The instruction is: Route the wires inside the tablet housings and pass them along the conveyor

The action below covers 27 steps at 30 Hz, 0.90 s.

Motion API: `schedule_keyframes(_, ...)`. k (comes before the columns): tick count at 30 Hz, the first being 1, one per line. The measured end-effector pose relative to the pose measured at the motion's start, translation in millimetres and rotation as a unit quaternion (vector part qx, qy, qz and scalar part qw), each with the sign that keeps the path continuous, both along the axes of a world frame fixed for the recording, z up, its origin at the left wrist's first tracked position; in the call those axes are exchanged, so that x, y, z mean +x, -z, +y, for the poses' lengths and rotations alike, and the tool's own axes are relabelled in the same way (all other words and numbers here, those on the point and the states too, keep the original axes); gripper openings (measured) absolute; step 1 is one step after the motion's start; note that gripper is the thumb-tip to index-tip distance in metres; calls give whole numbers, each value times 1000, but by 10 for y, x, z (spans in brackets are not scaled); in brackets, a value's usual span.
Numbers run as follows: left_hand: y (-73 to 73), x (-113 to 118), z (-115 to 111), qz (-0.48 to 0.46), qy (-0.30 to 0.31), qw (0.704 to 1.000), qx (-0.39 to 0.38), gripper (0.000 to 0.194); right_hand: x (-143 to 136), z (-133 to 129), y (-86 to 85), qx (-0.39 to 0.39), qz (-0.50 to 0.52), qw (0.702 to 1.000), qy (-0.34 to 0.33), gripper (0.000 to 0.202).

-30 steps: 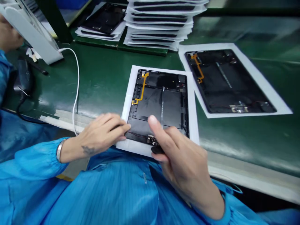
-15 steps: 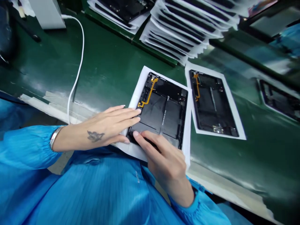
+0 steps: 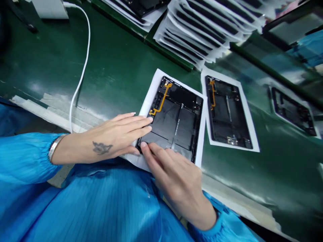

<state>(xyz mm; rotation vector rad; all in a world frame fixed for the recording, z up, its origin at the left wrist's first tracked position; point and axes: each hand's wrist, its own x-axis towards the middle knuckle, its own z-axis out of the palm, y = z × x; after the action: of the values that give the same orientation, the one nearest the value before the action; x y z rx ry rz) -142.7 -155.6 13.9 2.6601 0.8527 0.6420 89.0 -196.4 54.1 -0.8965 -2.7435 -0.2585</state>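
An opened tablet with black batteries and an orange flex cable lies on a white sheet at the bench's front edge. My left hand rests flat with fingers stretched out, its fingertips on the tablet's left edge. At the tablet's lower left corner, the fingertips of my right hand press down. Its fingers are bunched together and bent, and whatever they may hold is hidden beneath them. Close by on the right, a second opened tablet lies on its own white sheet.
Behind stands a tall stack of white-sheeted panels in a green rack. A white cable runs across the green bench at left, from a white box. Another opened tablet lies at far right.
My right hand's fingertips have shifted slightly left along the tablet's lower corner. The far-right tablet has come left, more fully into view. My left hand stays on the tablet's edge.
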Motion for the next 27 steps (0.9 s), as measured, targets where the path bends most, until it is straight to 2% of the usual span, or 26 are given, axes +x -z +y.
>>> schedule_keyframes(3,-19,-1,-3,0,-1,1000,-3,48,-64,38,-91,36,-53,997,-38,21)
schedule_keyframes(6,-24,-18,6,13,2,1000,-1,51,-64,85,-106,35,-65,995,-62,21)
schedule_keyframes(13,40,-34,24,22,13,1000,16,55,-47,70,-102,49,-70,995,-58,22)
schedule_keyframes(21,-48,-70,3,51,15,998,15,57,-16,177,-22,23,-20,998,-49,24)
schedule_keyframes(24,-70,-111,-23,63,-5,997,45,60,54,125,-14,34,39,999,7,24)
schedule_keyframes(26,-79,-140,-61,46,-26,996,74,54,72,25,-14,20,136,987,84,25)
schedule_keyframes(27,-84,-153,-83,35,-32,995,89,47,68,-31,-12,-4,206,972,115,27)
